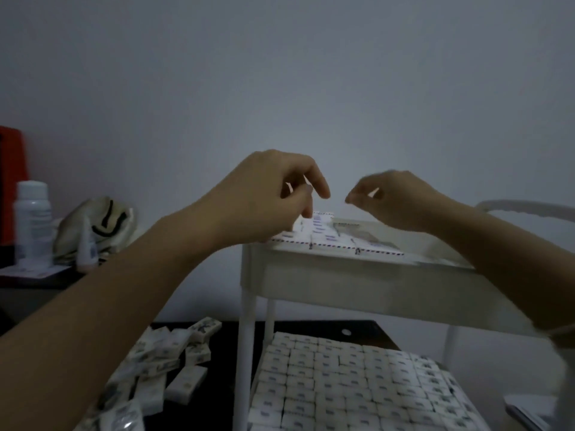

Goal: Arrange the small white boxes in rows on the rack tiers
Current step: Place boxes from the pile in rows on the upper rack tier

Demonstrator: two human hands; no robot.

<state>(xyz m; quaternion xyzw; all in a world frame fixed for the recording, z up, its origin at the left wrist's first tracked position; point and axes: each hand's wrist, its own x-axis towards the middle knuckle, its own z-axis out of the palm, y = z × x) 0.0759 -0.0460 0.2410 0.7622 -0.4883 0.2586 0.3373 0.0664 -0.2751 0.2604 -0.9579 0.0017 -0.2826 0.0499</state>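
While dim, grey wall (pixel 280 73) behind rack (pixel 342 275) on dark table (pixel 222 384); both hands (pixel 270 194) (pixel 395 197) curled, grasp unclear.

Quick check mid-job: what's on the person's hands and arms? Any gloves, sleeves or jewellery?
The left hand and right hand are bare, with no gloves and no rings that show. No sleeves cover either forearm. A pale band seems to cross the right arm near the frame edge, but it is too blurred to tell what it is.
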